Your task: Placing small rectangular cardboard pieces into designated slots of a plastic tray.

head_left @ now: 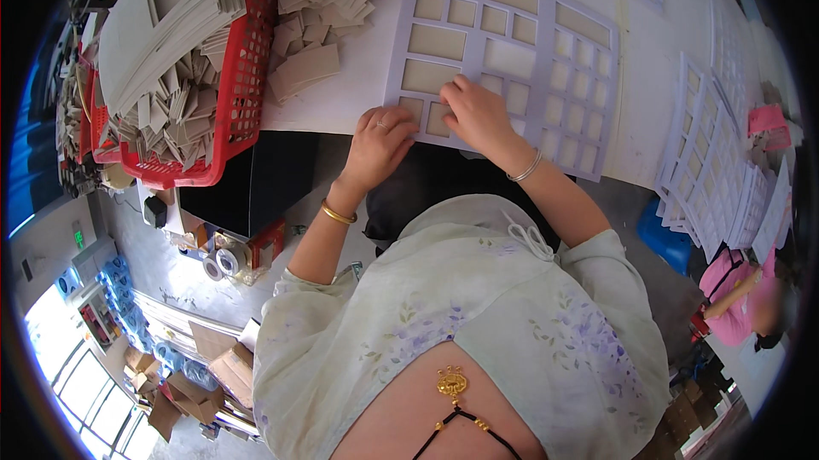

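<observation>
Both your hands press flat and open on the near edge of the pale lilac die-cut card grid sheet (503, 51), left hand (380, 146) just left of right hand (478, 115); the sheet stretches far-right from them.

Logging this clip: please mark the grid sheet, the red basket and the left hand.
grid sheet (546, 55), head view, on a pale bar of the frame near its middle.
red basket (241, 76), head view, on its mesh side wall.
left hand (380, 144), head view, on the back of the hand.

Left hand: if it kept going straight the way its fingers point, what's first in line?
Probably the lavender cut-out frame sheet: the left hand already rests its fingertips on the near edge, pointing up across the beige-filled windows. Depth isn't clear.
</observation>
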Demonstrator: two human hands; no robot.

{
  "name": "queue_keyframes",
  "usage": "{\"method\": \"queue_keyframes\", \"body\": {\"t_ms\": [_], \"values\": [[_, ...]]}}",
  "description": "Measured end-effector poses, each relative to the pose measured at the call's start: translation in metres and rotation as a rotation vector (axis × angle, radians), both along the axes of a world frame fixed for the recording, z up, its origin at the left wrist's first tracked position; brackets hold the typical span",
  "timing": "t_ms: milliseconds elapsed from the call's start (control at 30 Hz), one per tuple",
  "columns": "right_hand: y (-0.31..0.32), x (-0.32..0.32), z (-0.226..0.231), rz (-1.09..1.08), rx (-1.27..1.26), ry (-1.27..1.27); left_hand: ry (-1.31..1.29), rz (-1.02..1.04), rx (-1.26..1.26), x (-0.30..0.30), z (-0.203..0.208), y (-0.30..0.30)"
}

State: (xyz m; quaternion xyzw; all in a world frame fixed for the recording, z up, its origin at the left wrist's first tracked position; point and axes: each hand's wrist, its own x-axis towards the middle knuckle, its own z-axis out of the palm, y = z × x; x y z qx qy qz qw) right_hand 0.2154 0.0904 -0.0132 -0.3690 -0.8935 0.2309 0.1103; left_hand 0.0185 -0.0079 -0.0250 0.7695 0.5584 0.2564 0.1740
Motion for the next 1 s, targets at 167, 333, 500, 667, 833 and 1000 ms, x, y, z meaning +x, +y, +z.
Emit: {"method": "queue_keyframes", "body": {"t_ms": [167, 333, 500, 667, 833, 1000], "values": [[-0.025, 0.007, -0.007, 0.078, 0.200, -0.035, 0.076, 0.046, 0.040, 0.005, -0.004, -0.005], [-0.027, 0.012, -0.004, 0.041, 0.159, -0.040, 0.104, 0.029, -0.014, 0.003, -0.007, -0.004], [-0.024, 0.042, 0.004, -0.075, 0.168, 0.113, 0.039, 0.056, 0.015, 0.006, 0.001, 0.000], [-0.005, 0.180, -0.028, -0.719, 0.331, 0.271, -0.088, 0.507, 0.017, 0.005, -0.012, 0.000], [-0.043, 0.281, -0.042, -0.889, 0.135, -0.388, -0.164, 0.531, -0.080, 0.007, -0.026, 0.010], [-0.051, 0.283, -0.037, -1.059, -0.404, 0.428, -0.403, 0.638, -0.191, 0.018, -0.019, 0.016]]}}
